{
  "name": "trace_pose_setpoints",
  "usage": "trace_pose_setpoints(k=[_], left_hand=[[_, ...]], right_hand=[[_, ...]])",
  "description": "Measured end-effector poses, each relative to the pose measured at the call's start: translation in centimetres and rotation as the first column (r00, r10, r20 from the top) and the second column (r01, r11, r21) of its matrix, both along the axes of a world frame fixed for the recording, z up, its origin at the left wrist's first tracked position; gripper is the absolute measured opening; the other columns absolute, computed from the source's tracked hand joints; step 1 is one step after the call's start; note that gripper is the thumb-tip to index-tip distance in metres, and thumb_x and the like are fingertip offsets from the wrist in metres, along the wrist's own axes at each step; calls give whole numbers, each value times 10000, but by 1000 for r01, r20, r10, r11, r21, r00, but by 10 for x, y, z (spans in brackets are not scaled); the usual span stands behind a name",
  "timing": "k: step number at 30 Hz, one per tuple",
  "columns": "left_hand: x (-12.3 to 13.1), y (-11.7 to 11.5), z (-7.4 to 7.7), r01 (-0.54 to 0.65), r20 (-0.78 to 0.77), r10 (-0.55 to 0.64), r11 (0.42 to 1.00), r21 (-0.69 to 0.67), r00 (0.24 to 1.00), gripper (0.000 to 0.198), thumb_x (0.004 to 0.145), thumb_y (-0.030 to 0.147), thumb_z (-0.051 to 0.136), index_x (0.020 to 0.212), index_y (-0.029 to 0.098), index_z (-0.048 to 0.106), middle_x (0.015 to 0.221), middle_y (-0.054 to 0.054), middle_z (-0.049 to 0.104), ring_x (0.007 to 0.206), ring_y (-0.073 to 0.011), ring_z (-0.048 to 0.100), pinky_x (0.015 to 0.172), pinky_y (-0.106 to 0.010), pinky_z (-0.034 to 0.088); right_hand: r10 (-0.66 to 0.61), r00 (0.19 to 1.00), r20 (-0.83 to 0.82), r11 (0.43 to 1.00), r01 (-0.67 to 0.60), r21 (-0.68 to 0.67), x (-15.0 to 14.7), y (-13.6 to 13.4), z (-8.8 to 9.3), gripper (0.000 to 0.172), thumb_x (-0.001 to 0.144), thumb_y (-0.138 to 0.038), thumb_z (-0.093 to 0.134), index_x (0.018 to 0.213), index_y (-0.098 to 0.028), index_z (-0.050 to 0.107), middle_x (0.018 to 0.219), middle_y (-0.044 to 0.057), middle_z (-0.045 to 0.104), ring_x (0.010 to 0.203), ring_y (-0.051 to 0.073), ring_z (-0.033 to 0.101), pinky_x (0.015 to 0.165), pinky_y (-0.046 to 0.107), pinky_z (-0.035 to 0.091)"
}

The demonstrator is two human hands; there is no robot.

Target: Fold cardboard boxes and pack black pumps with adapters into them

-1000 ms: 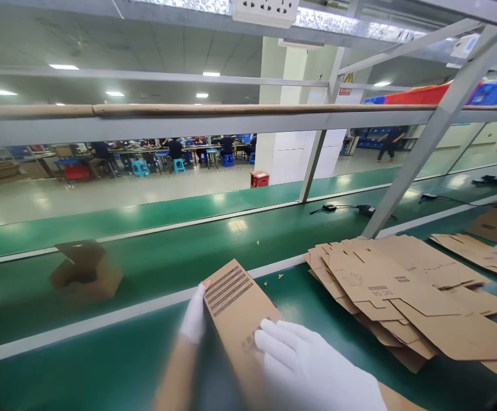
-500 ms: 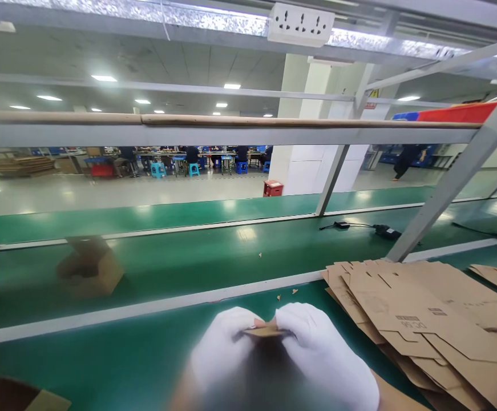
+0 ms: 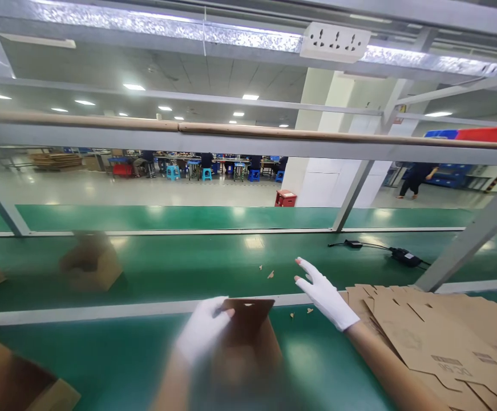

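My left hand point(image 3: 203, 331), in a white glove, grips a small brown cardboard box point(image 3: 248, 337) by its upper left corner, and the box is blurred by motion. My right hand point(image 3: 323, 292), also gloved, is off the box, lifted with fingers spread over the green belt point(image 3: 188, 268), just left of the stack of flat cardboard blanks point(image 3: 436, 337).
A folded brown box point(image 3: 91, 264) rides the belt at left. More cardboard lies at the lower left corner point(image 3: 12, 382). A black power adapter with cable point(image 3: 404, 256) lies on the belt at right. Grey frame bars point(image 3: 231, 142) cross overhead. People work at tables far behind.
Both hands were pressed together on the cardboard piece. Now my right hand has let go and moved up and right, fingers spread, while my left hand keeps the box.
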State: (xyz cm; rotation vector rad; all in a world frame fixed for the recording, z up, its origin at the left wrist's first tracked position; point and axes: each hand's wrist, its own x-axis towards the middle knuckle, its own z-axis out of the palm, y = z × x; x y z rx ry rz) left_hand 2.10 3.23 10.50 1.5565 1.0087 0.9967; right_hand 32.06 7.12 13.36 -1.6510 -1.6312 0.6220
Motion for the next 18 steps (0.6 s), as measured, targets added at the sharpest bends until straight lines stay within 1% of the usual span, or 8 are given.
trace_pose_setpoints(k=[1,3,7,9,10,13,16,18], left_hand=[[-8,2,1,-50,15,50,999,-11,999,221,814,363,583,839,165,679,907,-60,695,931,-264,605,870,-349,455],[-21,3,3,-175,60,178,984,-44,982,254,776,394,636,897,172,661,979,-81,686,976,-271,604,914,-367,448],[-33,-8,14,-484,109,487,873,-57,867,396,768,457,642,1090,229,605,1225,-84,602,1179,-283,516,1032,-406,389],[-30,-20,21,-584,79,583,812,-11,809,366,787,475,609,1082,259,616,1233,-61,597,1208,-288,489,1082,-437,337],[-27,-26,24,-597,66,596,802,6,800,355,788,488,599,1069,273,627,1221,-50,605,1208,-295,487,1097,-450,319],[-13,-44,28,-498,55,495,866,54,867,352,784,522,587,1050,304,659,1190,-35,628,1207,-334,489,1096,-470,341],[7,-53,24,-198,11,199,969,147,980,305,840,497,525,1072,351,660,1218,-35,612,1223,-350,483,1063,-487,396],[25,-58,20,-13,-45,22,982,189,999,263,871,459,501,1082,396,646,1238,-37,598,1211,-326,500,1030,-481,435]], right_hand=[[14,1000,-12,998,-15,-62,11,5,-11,656,828,-450,455,1414,-175,348,1502,107,303,1345,303,324,1120,494,243],[79,995,-56,980,-88,-179,29,4,-34,612,836,-475,440,1349,-141,448,1431,148,416,1293,288,414,1071,458,345],[239,945,-222,859,-312,-406,42,-16,-83,505,853,-563,442,1038,-151,667,1016,135,691,926,255,671,796,407,539],[247,934,-260,833,-341,-435,41,-15,-104,502,817,-599,492,918,-146,684,873,116,698,812,252,687,715,405,547],[228,940,-252,851,-318,-417,40,-9,-113,511,803,-614,496,895,-145,680,863,118,691,817,258,683,710,409,544],[125,969,-214,942,-183,-283,41,23,-125,585,842,-644,342,997,-170,649,1077,141,644,1086,259,594,836,403,508],[-2,983,-183,987,-27,-157,52,46,-127,625,862,-608,238,1184,-179,557,1332,143,502,1317,241,380,905,387,474],[-44,988,-151,990,22,-141,59,45,-131,613,854,-585,247,1162,-162,568,1273,156,554,1252,268,463,847,388,505]])
